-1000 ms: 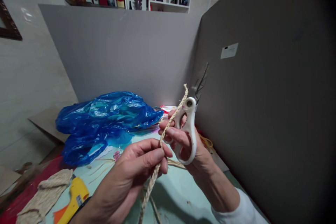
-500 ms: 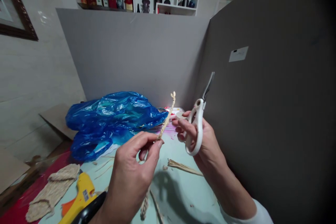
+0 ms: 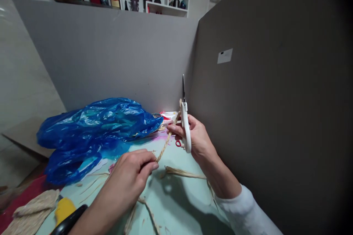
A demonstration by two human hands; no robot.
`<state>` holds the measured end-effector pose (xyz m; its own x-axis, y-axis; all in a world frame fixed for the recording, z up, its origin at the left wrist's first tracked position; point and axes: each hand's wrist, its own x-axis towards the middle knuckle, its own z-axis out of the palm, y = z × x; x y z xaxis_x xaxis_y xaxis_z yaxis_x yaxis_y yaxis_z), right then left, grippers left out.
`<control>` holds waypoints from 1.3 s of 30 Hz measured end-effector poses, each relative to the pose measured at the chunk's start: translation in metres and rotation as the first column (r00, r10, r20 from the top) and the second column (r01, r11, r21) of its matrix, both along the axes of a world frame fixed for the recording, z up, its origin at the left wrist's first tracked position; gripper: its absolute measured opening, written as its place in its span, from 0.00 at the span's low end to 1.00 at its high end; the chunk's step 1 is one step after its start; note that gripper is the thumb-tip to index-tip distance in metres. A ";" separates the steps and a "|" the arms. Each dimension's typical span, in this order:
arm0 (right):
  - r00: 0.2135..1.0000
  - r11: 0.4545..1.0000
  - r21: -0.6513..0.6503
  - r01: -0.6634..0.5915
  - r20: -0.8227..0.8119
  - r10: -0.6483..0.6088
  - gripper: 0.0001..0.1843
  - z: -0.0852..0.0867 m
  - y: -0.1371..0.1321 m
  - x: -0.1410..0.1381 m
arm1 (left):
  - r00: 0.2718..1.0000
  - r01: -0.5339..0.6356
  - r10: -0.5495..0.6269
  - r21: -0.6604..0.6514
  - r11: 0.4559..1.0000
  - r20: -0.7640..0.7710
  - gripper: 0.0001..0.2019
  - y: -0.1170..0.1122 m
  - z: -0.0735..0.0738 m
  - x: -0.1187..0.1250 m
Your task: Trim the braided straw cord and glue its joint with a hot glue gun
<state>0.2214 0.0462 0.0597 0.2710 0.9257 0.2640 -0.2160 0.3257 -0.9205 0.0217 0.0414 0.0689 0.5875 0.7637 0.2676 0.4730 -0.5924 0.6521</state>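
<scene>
My left hand (image 3: 132, 172) is closed in a pinch on a braided straw cord (image 3: 164, 148), which slants up and right from the fingertips. White-handled scissors (image 3: 186, 128) are in my right hand (image 3: 201, 139), blades pointing up. The cord's upper end reaches the right fingers and passes beside the scissors; whether those fingers also grip it I cannot tell. Below the hands, a bundle of loose straw strands (image 3: 184, 172) lies on the pale green tabletop (image 3: 176, 205). More cord (image 3: 150, 213) trails near the front, under my left wrist.
A crumpled blue plastic bag (image 3: 102, 125) lies at the back left. Nearer, at left, are a woven straw piece (image 3: 35, 211) and a yellow glue gun (image 3: 64, 209), partly hidden by a black object (image 3: 70, 222). Grey panels (image 3: 124, 55) stand behind and at right.
The view has turned right. My left hand has lowered and the cord now leans toward the right hand. The scissors have come left, up against the cord's upper end.
</scene>
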 end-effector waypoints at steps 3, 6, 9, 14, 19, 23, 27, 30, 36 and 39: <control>0.999 1.000 -0.012 -0.018 -0.026 0.018 0.25 0.002 -0.001 0.001 | 0.996 0.059 -0.068 -0.159 0.986 -0.054 0.12 0.000 0.005 -0.001; 0.995 0.997 -0.010 -0.076 -0.062 0.075 0.24 0.000 -0.001 -0.007 | 0.986 0.153 -0.121 -0.357 0.921 0.112 0.09 0.000 0.006 0.002; 0.987 0.991 0.002 -0.131 -0.091 0.130 0.23 -0.002 0.001 -0.013 | 0.976 0.142 -0.055 -0.426 0.894 0.210 0.12 0.000 0.004 0.005; 0.986 0.998 0.003 -0.070 -0.150 0.069 0.25 0.004 -0.001 -0.002 | 0.995 0.104 -0.098 -0.393 0.914 0.035 0.13 0.004 0.002 0.001; 0.980 0.999 0.017 -0.051 -0.189 0.053 0.27 0.012 -0.004 0.003 | 0.970 0.192 -0.238 -0.421 0.886 -0.058 0.15 0.007 0.002 -0.009; 0.971 0.990 0.036 -0.137 -0.191 0.141 0.26 0.007 -0.006 -0.013 | 0.974 0.217 -0.145 -0.522 0.825 0.176 0.11 0.004 0.000 -0.005; 0.949 0.966 0.025 -0.257 -0.182 0.257 0.25 0.002 -0.011 -0.029 | 0.923 0.237 -0.042 -0.481 0.844 0.381 0.12 0.000 -0.001 0.005; 0.956 0.967 0.007 -0.255 -0.147 0.253 0.25 0.002 -0.013 -0.031 | 0.914 0.162 0.044 -0.461 0.873 0.404 0.14 -0.002 0.000 0.004; 0.967 0.981 0.059 -0.187 -0.164 0.194 0.26 0.008 -0.014 -0.019 | 0.925 0.159 0.057 -0.520 0.839 0.375 0.15 -0.010 0.004 -0.006; 0.964 0.978 0.057 -0.199 -0.171 0.206 0.26 0.010 -0.017 -0.018 | 0.899 0.176 0.114 -0.587 0.790 0.423 0.15 -0.014 0.007 -0.005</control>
<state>0.2030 0.0296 0.0700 0.1243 0.9559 0.2660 -0.4373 0.2934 -0.8501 0.0163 0.0274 0.0758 0.5552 0.8316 -0.0155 0.0593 -0.0211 0.9980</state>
